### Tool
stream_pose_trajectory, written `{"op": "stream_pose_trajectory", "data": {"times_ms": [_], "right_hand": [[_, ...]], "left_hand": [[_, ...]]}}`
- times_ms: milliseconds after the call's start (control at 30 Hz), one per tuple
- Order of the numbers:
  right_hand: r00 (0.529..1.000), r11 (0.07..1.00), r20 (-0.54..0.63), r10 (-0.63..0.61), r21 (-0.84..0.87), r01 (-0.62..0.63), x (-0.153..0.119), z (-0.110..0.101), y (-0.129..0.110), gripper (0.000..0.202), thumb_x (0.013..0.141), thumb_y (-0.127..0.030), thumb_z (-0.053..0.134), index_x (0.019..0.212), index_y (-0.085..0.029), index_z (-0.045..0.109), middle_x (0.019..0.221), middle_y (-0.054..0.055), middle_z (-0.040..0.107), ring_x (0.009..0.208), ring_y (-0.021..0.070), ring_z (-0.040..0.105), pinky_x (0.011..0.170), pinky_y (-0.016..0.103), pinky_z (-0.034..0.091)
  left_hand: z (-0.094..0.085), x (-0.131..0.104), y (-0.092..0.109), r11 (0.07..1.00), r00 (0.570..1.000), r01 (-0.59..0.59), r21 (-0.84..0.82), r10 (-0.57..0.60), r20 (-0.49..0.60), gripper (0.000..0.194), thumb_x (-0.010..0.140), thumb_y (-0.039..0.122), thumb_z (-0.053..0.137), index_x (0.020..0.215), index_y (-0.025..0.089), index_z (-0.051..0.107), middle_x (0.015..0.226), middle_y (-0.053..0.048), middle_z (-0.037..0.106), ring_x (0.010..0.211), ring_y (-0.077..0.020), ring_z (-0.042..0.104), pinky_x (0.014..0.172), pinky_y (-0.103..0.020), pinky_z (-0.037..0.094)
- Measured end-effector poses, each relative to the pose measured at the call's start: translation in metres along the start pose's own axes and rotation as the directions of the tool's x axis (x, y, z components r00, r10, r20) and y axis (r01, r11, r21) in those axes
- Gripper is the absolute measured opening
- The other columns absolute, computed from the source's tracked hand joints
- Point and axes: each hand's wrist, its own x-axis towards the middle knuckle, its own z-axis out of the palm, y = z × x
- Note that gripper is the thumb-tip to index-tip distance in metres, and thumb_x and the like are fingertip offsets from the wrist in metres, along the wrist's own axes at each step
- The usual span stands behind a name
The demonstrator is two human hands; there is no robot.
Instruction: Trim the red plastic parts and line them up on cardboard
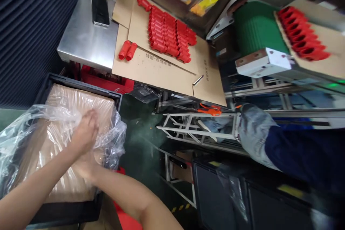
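Observation:
A black crate at the lower left holds a cardboard-covered load under a clear plastic bag. The bag's loose film spills over both sides of the crate. Over the middle of the load is my left hand, its fingers curled and somewhat blurred, with film bunched against it. My right hand lies just below, partly behind my left wrist and close to the wrapped cardboard. Its fingers are hidden, so what it holds does not show.
Rows of red tubular parts lie on a cardboard sheet on the metal table, with a phone nearby. More red parts sit by a green conveyor belt. Another person's leg shows at right, above dark crates.

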Motion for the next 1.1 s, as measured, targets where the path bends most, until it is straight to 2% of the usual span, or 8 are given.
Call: {"op": "stream_pose_trajectory", "data": {"times_ms": [133,200,333,500,733,800,900,1100], "right_hand": [[0.992,0.989,0.020,-0.123,0.084,0.121,-0.064,-0.042,0.010,0.020,0.089,-0.028,0.075,0.109,-0.027,0.076,0.118,0.004,0.076,0.097,0.0228,0.072,0.081,0.032,0.063],[0.967,0.935,-0.211,0.145,0.348,-0.064,-0.082,-0.077,0.043,0.021,0.088,-0.030,0.073,0.108,-0.030,0.077,0.113,0.006,0.076,0.106,0.0254,0.071,0.098,0.040,0.060],[0.834,0.827,-0.304,0.461,0.488,-0.279,-0.049,-0.119,0.128,0.039,0.094,-0.032,0.065,0.130,-0.017,0.067,0.123,0.016,0.071,0.120,0.0286,0.065,0.106,0.054,0.053],[0.865,0.706,-0.148,0.479,0.651,-0.279,-0.020,-0.142,0.167,0.035,0.064,-0.046,0.092,0.076,-0.018,0.075,0.069,-0.001,0.069,0.064,0.0166,0.066,0.062,0.029,0.057],[0.652,0.619,-0.334,0.681,0.739,-0.268,-0.183,-0.259,0.187,0.040,0.078,-0.062,0.078,0.098,-0.027,0.076,0.101,0.011,0.073,0.057,0.0149,0.057,0.055,0.034,0.051],[0.643,0.617,-0.337,0.688,0.737,-0.274,-0.202,-0.246,0.183,0.063,0.065,-0.065,0.086,0.116,-0.031,0.073,0.121,0.017,0.070,0.083,0.0247,0.070,0.073,0.045,0.057],[0.712,0.606,-0.262,0.652,0.744,-0.281,-0.177,-0.180,0.170,0.099,0.048,-0.071,0.091,0.133,-0.028,0.066,0.130,0.022,0.067,0.104,0.0363,0.073,0.083,0.054,0.057],[0.801,0.618,-0.244,0.546,0.763,-0.188,-0.047,-0.082,0.117,0.069,0.096,-0.075,0.045,0.135,-0.021,0.062,0.139,0.019,0.064,0.136,0.0322,0.059,0.110,0.052,0.050]], "left_hand": [[0.032,-0.018,-0.034,0.990,0.992,0.118,0.082,-0.122,0.043,0.068,0.109,0.039,0.036,0.170,0.012,0.027,0.173,-0.027,0.031,0.161,-0.0447,0.026,0.121,-0.077,0.025],[0.032,-0.055,-0.045,0.991,0.992,0.082,0.105,-0.091,0.084,0.070,0.108,0.045,0.039,0.172,0.021,0.021,0.175,-0.024,0.026,0.162,-0.0451,0.022,0.121,-0.082,0.014],[0.027,-0.111,-0.046,0.988,0.993,0.005,0.156,-0.023,0.116,0.075,0.106,0.048,0.042,0.173,0.026,0.016,0.174,-0.024,0.029,0.162,-0.0437,0.023,0.123,-0.079,0.001],[0.032,-0.112,-0.045,0.974,0.993,-0.025,0.226,-0.003,0.122,0.076,0.106,0.047,0.043,0.173,0.026,0.016,0.173,-0.024,0.032,0.161,-0.0438,0.026,0.123,-0.078,0.001],[0.027,-0.112,-0.045,0.973,0.987,-0.029,0.228,-0.008,0.158,0.060,0.102,0.035,0.049,0.161,0.026,0.050,0.174,-0.022,0.029,0.163,-0.0413,0.019,0.123,-0.078,0.001],[0.025,-0.111,-0.045,0.976,0.986,-0.014,0.218,-0.022,0.164,0.054,0.100,0.033,0.052,0.153,0.025,0.061,0.173,-0.022,0.030,0.162,-0.0425,0.022,0.122,-0.078,0.001],[0.022,-0.108,-0.043,0.986,0.982,0.035,0.162,-0.064,0.179,0.058,0.094,0.050,0.069,0.147,0.027,0.068,0.169,-0.024,0.037,0.157,-0.0468,0.033,0.123,-0.078,0.002],[0.024,-0.101,-0.043,0.984,0.971,0.075,0.163,-0.109,0.212,0.067,0.085,0.061,0.079,0.142,0.029,0.070,0.170,-0.023,0.036,0.157,-0.0454,0.036,0.124,-0.076,0.010]]}}
